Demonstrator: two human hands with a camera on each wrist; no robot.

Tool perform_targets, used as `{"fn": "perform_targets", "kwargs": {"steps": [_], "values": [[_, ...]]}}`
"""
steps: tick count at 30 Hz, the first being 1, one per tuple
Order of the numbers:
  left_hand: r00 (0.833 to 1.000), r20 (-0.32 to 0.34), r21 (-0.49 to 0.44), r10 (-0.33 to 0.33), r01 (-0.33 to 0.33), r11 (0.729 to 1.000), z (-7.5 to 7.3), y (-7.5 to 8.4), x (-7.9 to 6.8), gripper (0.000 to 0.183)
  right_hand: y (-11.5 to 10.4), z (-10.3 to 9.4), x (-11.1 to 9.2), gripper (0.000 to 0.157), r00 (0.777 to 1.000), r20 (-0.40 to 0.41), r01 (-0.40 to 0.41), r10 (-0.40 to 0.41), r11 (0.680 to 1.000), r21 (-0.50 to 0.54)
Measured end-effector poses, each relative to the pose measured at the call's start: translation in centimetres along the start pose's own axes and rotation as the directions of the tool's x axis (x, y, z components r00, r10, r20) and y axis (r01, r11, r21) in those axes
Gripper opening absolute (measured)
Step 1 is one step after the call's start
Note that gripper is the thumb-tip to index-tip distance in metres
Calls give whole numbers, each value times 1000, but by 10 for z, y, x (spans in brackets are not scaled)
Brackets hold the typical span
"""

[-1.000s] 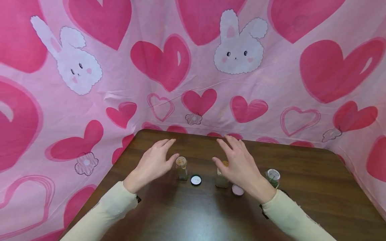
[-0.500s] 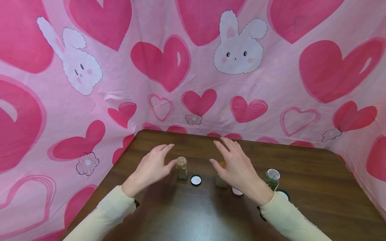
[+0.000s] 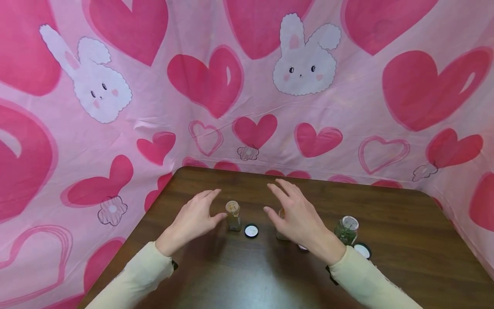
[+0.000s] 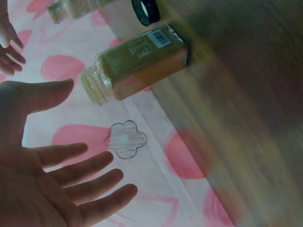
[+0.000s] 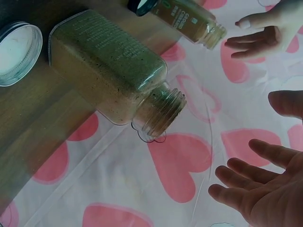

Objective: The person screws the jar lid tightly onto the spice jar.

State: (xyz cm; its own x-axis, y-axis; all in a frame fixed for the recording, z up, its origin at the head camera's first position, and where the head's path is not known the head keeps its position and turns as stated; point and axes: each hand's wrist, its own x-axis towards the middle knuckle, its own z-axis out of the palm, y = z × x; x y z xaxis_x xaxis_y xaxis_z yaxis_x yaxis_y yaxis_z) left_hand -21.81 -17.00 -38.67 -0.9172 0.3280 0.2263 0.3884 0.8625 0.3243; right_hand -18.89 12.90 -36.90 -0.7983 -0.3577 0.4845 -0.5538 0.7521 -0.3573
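My left hand (image 3: 194,221) hovers with spread, relaxed fingers just left of a small glass spice jar (image 3: 233,219) with a perforated top. In the left wrist view this jar (image 4: 142,59), filled with brown powder, stands uncapped near the thumb, and the fingers hold nothing. A dark-rimmed lid (image 3: 251,231) lies beside it. My right hand (image 3: 302,221), likewise loose and holding nothing, partly hides a second jar. The right wrist view shows that square jar (image 5: 109,71) of speckled powder upright, with a lid (image 5: 19,52) by its base.
A third jar (image 3: 346,231) with green contents stands right of my right hand, its dark-rimmed lid (image 3: 362,250) by the sleeve. The dark wooden table (image 3: 231,274) meets a pink heart-and-rabbit cloth (image 3: 262,98) at the back and along the left.
Both hands have sunk slightly, and the right has drifted left. More of the green jar and its lid shows; the second jar and its lid are more covered. The jars have not moved.
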Motion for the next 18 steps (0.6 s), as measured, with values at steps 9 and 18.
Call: {"fn": "perform_targets", "kwargs": {"steps": [9, 18], "values": [[1000, 1, 1, -9, 9, 1000, 4, -3, 0, 74, -1, 3, -1, 64, 1000, -10, 13, -13, 1000, 21], [998, 54, -14, -25, 26, 1000, 13, -5, 1, 75, -6, 11, -3, 61, 1000, 0, 30, -30, 998, 54]]}}
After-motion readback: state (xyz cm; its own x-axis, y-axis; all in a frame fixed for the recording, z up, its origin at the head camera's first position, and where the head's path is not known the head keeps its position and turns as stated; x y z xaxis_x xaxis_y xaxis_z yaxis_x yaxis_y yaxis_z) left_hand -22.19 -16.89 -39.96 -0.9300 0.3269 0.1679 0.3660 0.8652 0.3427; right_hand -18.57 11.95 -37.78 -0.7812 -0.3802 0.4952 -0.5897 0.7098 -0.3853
